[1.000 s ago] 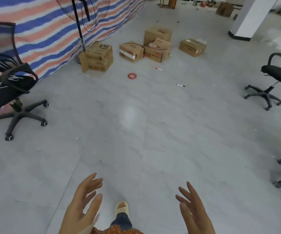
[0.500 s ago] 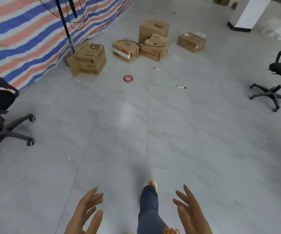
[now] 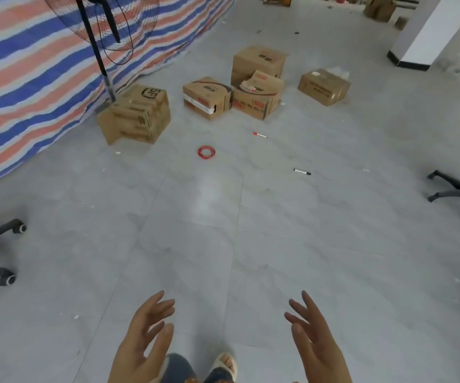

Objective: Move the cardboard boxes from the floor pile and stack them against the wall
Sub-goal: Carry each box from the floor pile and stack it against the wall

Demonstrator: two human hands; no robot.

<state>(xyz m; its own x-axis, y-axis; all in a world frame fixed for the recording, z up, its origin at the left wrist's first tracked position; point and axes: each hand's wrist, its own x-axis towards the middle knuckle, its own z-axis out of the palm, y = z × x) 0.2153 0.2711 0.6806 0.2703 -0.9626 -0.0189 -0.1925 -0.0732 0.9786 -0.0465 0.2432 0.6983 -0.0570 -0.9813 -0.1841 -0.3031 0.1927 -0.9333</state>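
Hands, left (image 3: 143, 338) and right (image 3: 316, 338), empty, fingers spread; trip risk from red ring (image 3: 206, 152) and pens (image 3: 302, 171) at 12 o'clock before boxes (image 3: 256, 96).

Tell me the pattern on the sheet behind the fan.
Blue, orange-pink and white stripes on the sheet, head view.
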